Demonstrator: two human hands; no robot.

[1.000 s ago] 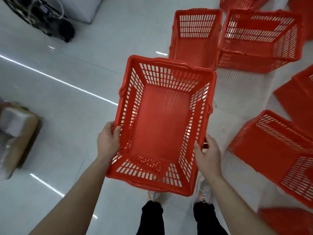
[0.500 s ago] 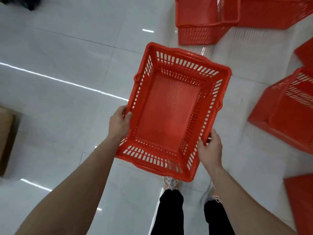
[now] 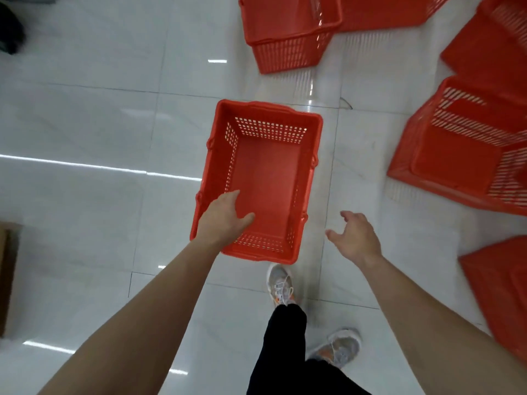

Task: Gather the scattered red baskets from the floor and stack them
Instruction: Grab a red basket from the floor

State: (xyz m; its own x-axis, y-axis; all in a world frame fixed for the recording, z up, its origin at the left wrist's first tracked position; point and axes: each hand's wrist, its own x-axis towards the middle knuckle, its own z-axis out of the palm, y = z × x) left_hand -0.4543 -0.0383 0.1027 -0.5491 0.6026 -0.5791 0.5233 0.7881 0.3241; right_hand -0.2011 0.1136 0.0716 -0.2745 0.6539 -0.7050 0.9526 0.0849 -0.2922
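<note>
The red basket [image 3: 263, 181] sits upright on the floor at frame centre, long axis running top to bottom. The left hand [image 3: 225, 220] hovers over its near-left rim, fingers spread, gripping nothing. The right hand [image 3: 355, 238], also spread, is apart to its right.

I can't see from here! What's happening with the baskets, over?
Both hands, left and right, open, holding nothing. Basket upright on floor. Others scattered right, unstacked. Path clear.
</note>
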